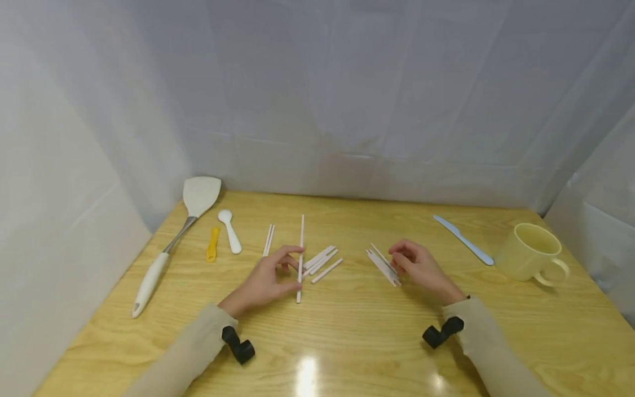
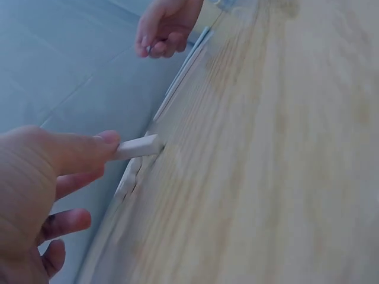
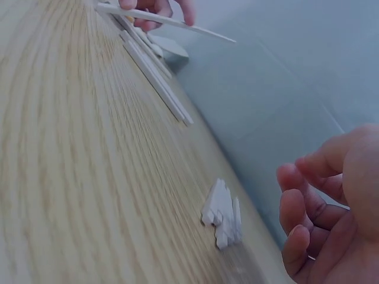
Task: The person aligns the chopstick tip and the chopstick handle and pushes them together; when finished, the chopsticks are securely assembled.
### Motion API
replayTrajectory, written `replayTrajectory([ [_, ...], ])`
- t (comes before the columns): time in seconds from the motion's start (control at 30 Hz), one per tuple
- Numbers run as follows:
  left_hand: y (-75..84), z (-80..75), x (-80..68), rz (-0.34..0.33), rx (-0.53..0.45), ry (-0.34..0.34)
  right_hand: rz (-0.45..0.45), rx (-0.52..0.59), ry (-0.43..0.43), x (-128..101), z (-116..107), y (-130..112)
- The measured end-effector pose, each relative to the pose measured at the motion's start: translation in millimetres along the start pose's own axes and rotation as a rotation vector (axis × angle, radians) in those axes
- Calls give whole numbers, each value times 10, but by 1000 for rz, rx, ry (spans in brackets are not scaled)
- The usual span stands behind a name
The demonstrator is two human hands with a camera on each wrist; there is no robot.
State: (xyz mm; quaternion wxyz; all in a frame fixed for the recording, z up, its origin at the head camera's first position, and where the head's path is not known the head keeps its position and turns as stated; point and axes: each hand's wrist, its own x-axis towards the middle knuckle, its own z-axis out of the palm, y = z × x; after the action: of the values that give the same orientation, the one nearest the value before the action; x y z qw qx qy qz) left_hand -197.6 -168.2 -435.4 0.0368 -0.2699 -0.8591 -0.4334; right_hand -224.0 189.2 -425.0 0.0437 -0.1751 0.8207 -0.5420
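In the head view, my left hand (image 1: 268, 280) pinches a long pale chopstick (image 1: 300, 262) between thumb and fingers, and the stick points away from me. The right wrist view shows that chopstick (image 3: 172, 22) tapering to a thin end. Several pale chopsticks (image 1: 321, 261) lie just right of the left hand, and two more (image 1: 268, 240) lie beyond it. My right hand (image 1: 419, 267) hovers beside another bunch of chopsticks (image 1: 381, 266). Its fingers (image 3: 294, 204) are loosely curled, thumb near the fingertips, with nothing seen between them.
On the left lie a white spatula (image 1: 166, 251), a yellow utensil handle (image 1: 213, 244) and a white spoon (image 1: 230, 231). To the right are a light blue knife (image 1: 463, 240) and a yellow mug (image 1: 526, 253). A pale curtain (image 1: 347, 110) hangs behind the wooden table (image 1: 347, 342).
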Motion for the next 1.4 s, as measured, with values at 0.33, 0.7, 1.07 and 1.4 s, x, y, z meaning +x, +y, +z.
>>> replayTrajectory([
  [0.33, -77, -218, 5, -28, 175, 37, -27, -98, 33, -37, -106, 46],
  [0.7, -121, -233, -56, -96, 352, -57, -14, -124, 32, -20, -76, 122],
  [1.07, -199, -286, -62, -113, 463, -30, -61, -250, 24, -24, 10, 255],
  [1.4, -227, -365, -60, -123, 404, -43, -58, -396, 30, -29, 44, 154],
])
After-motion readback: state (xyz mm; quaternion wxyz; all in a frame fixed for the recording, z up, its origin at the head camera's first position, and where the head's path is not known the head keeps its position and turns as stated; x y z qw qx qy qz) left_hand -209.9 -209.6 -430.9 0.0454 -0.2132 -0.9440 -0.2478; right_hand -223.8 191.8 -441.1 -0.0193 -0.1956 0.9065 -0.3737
